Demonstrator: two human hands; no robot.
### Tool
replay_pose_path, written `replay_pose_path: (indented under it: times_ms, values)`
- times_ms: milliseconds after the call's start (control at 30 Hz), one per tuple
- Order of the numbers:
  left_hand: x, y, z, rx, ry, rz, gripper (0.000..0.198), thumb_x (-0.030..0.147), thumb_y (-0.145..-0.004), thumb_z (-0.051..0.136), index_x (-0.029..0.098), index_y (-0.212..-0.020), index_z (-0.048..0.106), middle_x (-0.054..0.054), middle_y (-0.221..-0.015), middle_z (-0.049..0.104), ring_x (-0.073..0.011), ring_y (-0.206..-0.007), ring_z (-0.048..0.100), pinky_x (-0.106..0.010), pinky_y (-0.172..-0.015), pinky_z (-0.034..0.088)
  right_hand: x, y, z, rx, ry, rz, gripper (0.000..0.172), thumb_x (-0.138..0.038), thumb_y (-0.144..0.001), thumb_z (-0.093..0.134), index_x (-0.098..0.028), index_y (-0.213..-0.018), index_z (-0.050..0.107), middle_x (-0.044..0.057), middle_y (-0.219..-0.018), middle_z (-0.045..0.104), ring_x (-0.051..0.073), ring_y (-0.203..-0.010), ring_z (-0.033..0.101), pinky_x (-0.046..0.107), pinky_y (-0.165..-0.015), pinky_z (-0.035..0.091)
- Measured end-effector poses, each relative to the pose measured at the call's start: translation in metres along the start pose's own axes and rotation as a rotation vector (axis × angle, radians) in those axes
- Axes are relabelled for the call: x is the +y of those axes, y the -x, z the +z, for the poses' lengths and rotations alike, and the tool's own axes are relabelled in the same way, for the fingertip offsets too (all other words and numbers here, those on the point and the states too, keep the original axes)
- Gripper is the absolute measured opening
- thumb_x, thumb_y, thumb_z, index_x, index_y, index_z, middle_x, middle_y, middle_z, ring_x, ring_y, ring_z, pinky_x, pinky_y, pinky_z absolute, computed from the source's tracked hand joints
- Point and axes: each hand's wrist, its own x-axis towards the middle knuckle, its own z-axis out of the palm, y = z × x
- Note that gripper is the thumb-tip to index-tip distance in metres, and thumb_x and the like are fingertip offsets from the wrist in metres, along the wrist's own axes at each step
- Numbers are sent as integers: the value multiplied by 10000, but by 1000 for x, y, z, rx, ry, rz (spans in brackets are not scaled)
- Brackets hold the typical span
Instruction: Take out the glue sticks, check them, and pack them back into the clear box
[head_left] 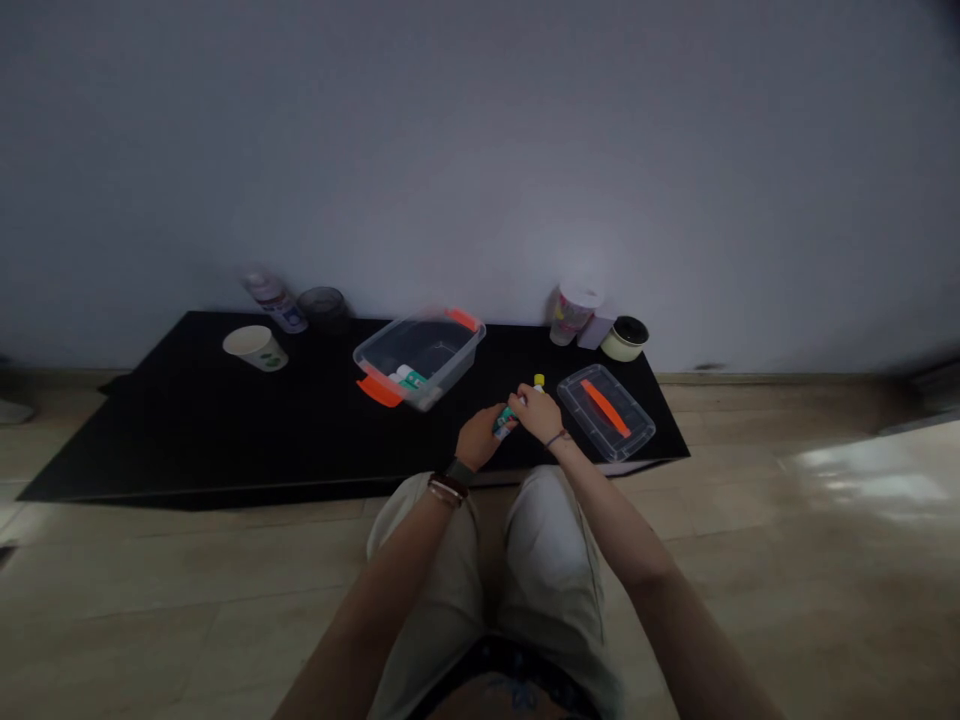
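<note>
My left hand is closed around a green-and-white glue stick, held tilted above the black table. At its upper end, my right hand has its fingers closed on it, covering that part. A yellow cap shows just beyond my right fingers; whether it belongs to a separate thing is hidden. To the left of my hands stands a clear plastic box with orange clips, its top uncovered. Inside lie green-and-white sticks. A clear lid with an orange handle lies flat to the right.
On the black table, a paper cup, a spray bottle and a dark round container stand at the left. A patterned cup, a small purplish block and a cream jar stand back right, near the wall.
</note>
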Motion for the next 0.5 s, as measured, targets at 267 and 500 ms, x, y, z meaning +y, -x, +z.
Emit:
replay_pose_path:
  times_ms: [267,500]
  values:
    - [4,0,-25,209,52,66,283,326,-914,594,173,-1144,656,-114,-1085,630,-251,-1056,597,-385,-978,476,11,6,27,37,-601,-177,428,-554,-1016,236,-232,-932,506,3,-715,522,159,-654,522,267,-625,415]
    - [-1,-47,-111,512,196,-70,288,362,-891,599,167,-1102,627,-79,-992,647,-209,-912,622,-348,-861,512,14,24,71,-154,-652,-138,434,-502,-1031,199,-219,-976,522,-22,-670,497,145,-616,527,253,-629,419]
